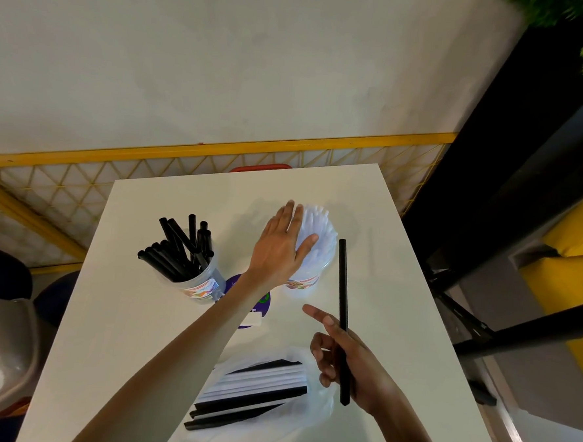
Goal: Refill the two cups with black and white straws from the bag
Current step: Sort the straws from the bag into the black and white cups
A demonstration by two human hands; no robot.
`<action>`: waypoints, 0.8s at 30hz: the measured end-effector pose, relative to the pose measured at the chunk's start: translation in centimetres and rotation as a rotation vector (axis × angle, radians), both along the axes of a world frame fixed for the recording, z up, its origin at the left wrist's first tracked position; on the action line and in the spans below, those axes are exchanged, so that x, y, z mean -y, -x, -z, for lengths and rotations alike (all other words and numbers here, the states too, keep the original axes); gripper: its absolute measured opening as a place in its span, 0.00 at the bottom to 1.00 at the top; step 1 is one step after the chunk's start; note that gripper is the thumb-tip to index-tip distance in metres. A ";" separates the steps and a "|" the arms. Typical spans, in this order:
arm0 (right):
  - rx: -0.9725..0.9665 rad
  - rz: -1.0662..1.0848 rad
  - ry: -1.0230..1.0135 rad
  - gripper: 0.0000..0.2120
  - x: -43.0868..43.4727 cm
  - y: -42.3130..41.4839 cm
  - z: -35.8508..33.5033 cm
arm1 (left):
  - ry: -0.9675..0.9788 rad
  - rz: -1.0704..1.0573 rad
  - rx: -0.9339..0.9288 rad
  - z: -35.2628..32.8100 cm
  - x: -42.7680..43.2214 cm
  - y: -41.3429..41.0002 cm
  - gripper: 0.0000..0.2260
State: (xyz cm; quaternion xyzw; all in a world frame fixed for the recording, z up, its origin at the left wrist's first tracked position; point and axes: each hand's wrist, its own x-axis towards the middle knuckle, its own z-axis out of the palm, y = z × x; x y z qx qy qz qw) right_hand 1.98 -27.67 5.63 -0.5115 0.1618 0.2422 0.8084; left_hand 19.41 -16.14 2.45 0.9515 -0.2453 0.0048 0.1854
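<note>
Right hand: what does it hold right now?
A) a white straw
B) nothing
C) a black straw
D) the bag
C: the right hand grips one black straw, with its fingers curled round the lower part.

White straws (318, 229) blurred, part-covered by left hand (281, 247); purple disc (266, 304) half hidden under forearm (208, 335).

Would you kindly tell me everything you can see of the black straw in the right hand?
The black straw is a long, straight, matte tube, seemingly plastic, unbent. The right hand grips its lower half with curled fingers, holding it above the white table, its far end pointing away from the person. That end lies just right of the cup of white straws, seemingly clear of it.
</note>
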 end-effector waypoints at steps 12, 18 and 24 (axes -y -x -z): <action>0.071 -0.159 0.030 0.15 -3.7 -1.0 -1.6 | 0.901 -0.224 -0.578 -6.4 -2.6 7.2 0.25; 0.043 -0.249 0.041 0.15 -7.0 -1.3 -1.7 | 0.989 -0.267 -0.663 -7.7 -6.9 8.2 0.24; 0.062 -0.251 0.077 0.13 -9.0 -1.6 -1.2 | 1.185 -0.437 -0.377 -10.4 -12.3 5.1 0.29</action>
